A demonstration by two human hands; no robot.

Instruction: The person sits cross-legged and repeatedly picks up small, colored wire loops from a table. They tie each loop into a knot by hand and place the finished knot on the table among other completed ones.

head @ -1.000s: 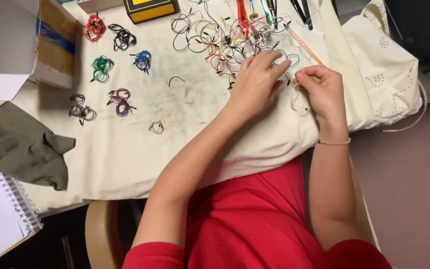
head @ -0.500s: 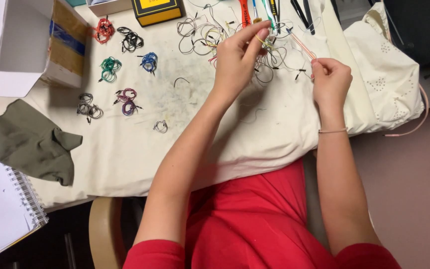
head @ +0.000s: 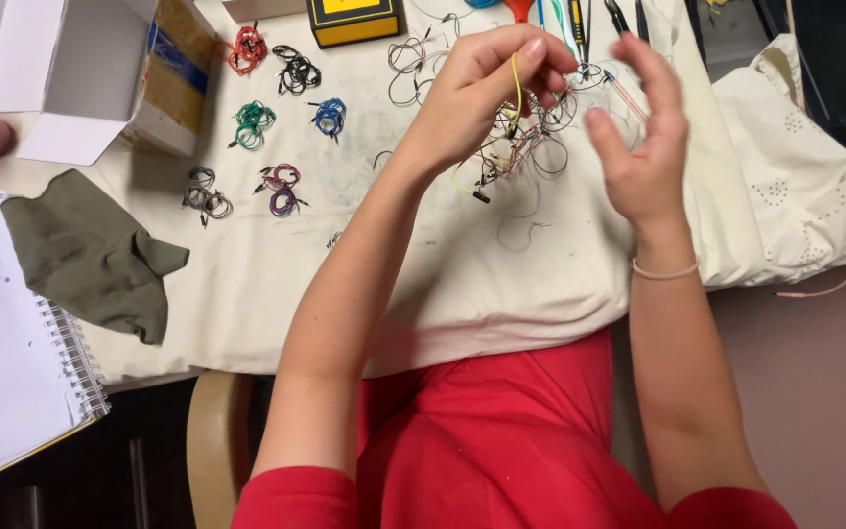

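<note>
A: Left hand point(head: 487, 98): what's the grip doing?

B: It's pinching a yellow wire point(head: 516, 88) between thumb and fingertips; the wire is hanging down from the pinch over the tangled wire pile point(head: 531, 137) on the desk point(head: 423, 264).

A: Right hand point(head: 643, 147)?

B: It's hovering just beside, fingers spread, holding nothing. Sorted wire bundles point(head: 281, 186) are lying well apart to the left.

On the cloth-covered table point(head: 247, 294), I see sorted wire bundles point(head: 281, 186) left of my hands, the tangled wire pile point(head: 531, 127) at the far edge, an open box point(head: 70, 69) in the far-left corner, and a notebook point(head: 2, 362) overhanging the near-left edge.
</note>
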